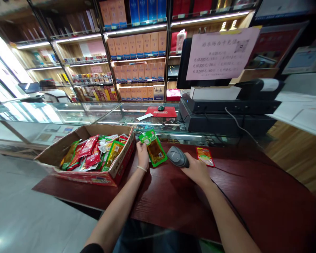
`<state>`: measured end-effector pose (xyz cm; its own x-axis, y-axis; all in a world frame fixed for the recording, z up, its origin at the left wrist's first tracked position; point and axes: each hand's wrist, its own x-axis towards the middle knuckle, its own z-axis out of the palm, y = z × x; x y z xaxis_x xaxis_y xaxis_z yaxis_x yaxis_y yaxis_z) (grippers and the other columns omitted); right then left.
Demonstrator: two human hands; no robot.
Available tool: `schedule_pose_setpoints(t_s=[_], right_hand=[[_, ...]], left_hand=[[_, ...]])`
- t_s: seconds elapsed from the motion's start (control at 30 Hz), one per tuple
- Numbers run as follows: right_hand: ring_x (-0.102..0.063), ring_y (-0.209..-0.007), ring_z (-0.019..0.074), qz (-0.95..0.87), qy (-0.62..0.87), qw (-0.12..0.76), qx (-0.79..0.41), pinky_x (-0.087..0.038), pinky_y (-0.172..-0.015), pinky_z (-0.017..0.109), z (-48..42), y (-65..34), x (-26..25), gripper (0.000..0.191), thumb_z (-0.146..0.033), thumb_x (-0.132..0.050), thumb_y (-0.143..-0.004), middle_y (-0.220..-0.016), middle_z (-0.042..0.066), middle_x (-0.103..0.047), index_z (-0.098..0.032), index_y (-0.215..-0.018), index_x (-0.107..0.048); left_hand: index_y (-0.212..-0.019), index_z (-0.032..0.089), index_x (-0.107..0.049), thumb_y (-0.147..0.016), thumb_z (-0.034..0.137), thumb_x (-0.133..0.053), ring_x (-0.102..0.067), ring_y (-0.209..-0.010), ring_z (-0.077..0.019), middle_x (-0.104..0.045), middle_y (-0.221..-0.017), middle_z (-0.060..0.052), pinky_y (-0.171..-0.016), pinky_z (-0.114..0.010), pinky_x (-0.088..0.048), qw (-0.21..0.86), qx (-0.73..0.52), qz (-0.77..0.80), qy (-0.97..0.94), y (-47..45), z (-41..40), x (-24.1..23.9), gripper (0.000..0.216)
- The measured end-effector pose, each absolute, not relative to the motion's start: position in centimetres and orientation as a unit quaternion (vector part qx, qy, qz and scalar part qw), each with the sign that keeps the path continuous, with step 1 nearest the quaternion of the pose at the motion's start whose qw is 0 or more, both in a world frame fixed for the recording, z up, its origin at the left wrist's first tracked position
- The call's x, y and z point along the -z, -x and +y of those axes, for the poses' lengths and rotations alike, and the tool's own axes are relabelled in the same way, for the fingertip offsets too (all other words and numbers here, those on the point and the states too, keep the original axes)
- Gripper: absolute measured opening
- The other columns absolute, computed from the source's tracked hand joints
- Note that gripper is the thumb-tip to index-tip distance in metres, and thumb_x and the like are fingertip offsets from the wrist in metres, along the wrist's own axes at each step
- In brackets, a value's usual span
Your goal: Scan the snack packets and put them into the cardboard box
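My left hand (143, 155) is closed on a green snack packet (154, 148), holding it tilted just above the dark red counter (173, 196). My right hand (196, 171) grips a grey barcode scanner (177, 156), whose head sits right beside the packet. A red snack packet (205, 156) lies flat on the counter to the right of the scanner. To the left stands an open cardboard box (116, 174) filled with several red and green snack packets (94, 153).
Behind the counter runs a glass display case (68, 116). A black cash register (226, 116) with a monitor and a pink notice (221, 52) stands at the right. Shelves of boxed goods (139, 52) line the back wall. A person (52, 91) sits far left.
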<state>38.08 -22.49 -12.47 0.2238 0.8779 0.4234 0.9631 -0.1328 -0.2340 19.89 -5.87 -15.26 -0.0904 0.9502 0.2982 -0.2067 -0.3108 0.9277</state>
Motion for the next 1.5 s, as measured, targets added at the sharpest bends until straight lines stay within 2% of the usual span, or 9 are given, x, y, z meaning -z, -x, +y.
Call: schedule_pose_setpoints(t_s=[0.2,0.33,0.5,0.67,0.83,1.0,1.17,1.3,1.5], right_hand=[[-0.068,-0.067,0.0232,-0.575,0.740,0.320,0.141,-0.037,-0.056,0.027,-21.9,-38.2,13.5,0.030,-0.039,-0.060,-0.076,-0.073,0.003,-0.071,-0.023,-0.101,-0.061],[-0.068,-0.067,0.0234,-0.595,0.717,0.335,0.139,-0.037,-0.055,0.027,-21.4,-36.7,12.8,0.028,-0.041,-0.060,-0.077,-0.073,0.002,-0.072,-0.024,-0.099,-0.060],[-0.069,-0.070,0.0240,-0.631,0.683,0.336,0.147,-0.036,-0.056,0.027,-20.5,-34.1,10.9,0.026,-0.036,-0.058,-0.077,-0.079,0.001,-0.072,-0.025,-0.100,-0.060],[-0.068,-0.067,0.0236,-0.637,0.676,0.333,0.160,-0.034,-0.054,0.027,-19.4,-32.6,10.4,0.026,-0.038,-0.058,-0.077,-0.076,0.001,-0.072,-0.024,-0.099,-0.061],[-0.068,-0.068,0.0228,-0.633,0.680,0.329,0.170,-0.033,-0.054,0.027,-19.4,-32.9,11.0,0.026,-0.039,-0.058,-0.077,-0.079,0.001,-0.073,-0.025,-0.098,-0.062],[-0.067,-0.067,0.0217,-0.613,0.703,0.313,0.180,-0.033,-0.055,0.027,-20.7,-34.9,11.2,0.028,-0.037,-0.057,-0.078,-0.081,0.002,-0.073,-0.025,-0.102,-0.063],[-0.067,-0.070,0.0223,-0.574,0.739,0.290,0.201,-0.034,-0.057,0.027,-23.6,-38.8,11.8,0.029,-0.037,-0.060,-0.076,-0.079,0.004,-0.073,-0.023,-0.101,-0.065],[-0.066,-0.071,0.0214,-0.538,0.772,0.270,0.203,-0.033,-0.058,0.027,-26.9,-42.9,12.4,0.033,-0.036,-0.059,-0.077,-0.082,0.004,-0.073,-0.023,-0.107,-0.064],[-0.065,-0.068,0.0196,-0.482,0.814,0.253,0.205,-0.028,-0.055,0.026,-31.6,-49.0,12.8,0.025,-0.037,-0.057,-0.078,-0.082,0.004,-0.072,-0.022,-0.097,-0.065]], left_hand=[[-0.104,0.021,-0.055,-0.091,0.036,-0.048,-0.061,-0.071,-0.0143,-0.065,-0.077,0.000,-0.067,-0.023,-0.045,0.288,-0.557,0.377,-0.682,-17.0,-8.9,6.1,0.021],[-0.108,0.024,-0.061,-0.090,0.036,-0.051,-0.066,-0.080,-0.0169,-0.071,-0.084,-0.001,-0.074,-0.025,-0.045,0.127,-0.497,0.396,-0.762,-11.3,-8.1,0.1,0.024],[-0.110,0.022,-0.065,-0.088,0.035,-0.051,-0.067,-0.090,-0.0223,-0.073,-0.091,-0.005,-0.081,-0.030,-0.047,0.018,-0.440,0.542,-0.716,-2.3,-2.5,-1.4,0.029],[-0.128,0.013,-0.055,-0.087,0.026,-0.049,-0.061,-0.111,-0.0252,-0.067,-0.117,-0.014,-0.095,-0.034,-0.045,0.044,-0.333,0.599,-0.727,2.9,1.0,0.8,0.043],[-0.118,0.017,-0.063,-0.089,0.026,-0.046,-0.063,-0.108,-0.0224,-0.068,-0.118,-0.009,-0.096,-0.033,-0.046,0.052,-0.356,0.533,-0.765,1.1,-1.1,1.0,0.035],[-0.111,0.021,-0.066,-0.090,0.026,-0.048,-0.065,-0.100,-0.0209,-0.071,-0.109,-0.006,-0.090,-0.032,-0.049,0.053,-0.387,0.430,-0.814,-5.3,-5.0,0.4,0.028],[-0.114,0.023,-0.063,-0.091,0.025,-0.048,-0.063,-0.104,-0.0227,-0.069,-0.111,-0.007,-0.093,-0.034,-0.047,0.044,-0.376,0.321,-0.868,-13.6,-7.9,2.5,0.028],[-0.113,0.022,-0.063,-0.089,0.026,-0.051,-0.064,-0.101,-0.0227,-0.070,-0.109,-0.007,-0.089,-0.033,-0.048,0.122,-0.348,0.290,-0.883,-21.0,-9.4,5.9,0.027],[-0.114,0.020,-0.062,-0.086,0.030,-0.055,-0.065,-0.093,-0.0204,-0.070,-0.103,-0.007,-0.084,-0.029,-0.049,0.285,-0.284,0.273,-0.874,-31.5,-11.3,11.9,0.030]])
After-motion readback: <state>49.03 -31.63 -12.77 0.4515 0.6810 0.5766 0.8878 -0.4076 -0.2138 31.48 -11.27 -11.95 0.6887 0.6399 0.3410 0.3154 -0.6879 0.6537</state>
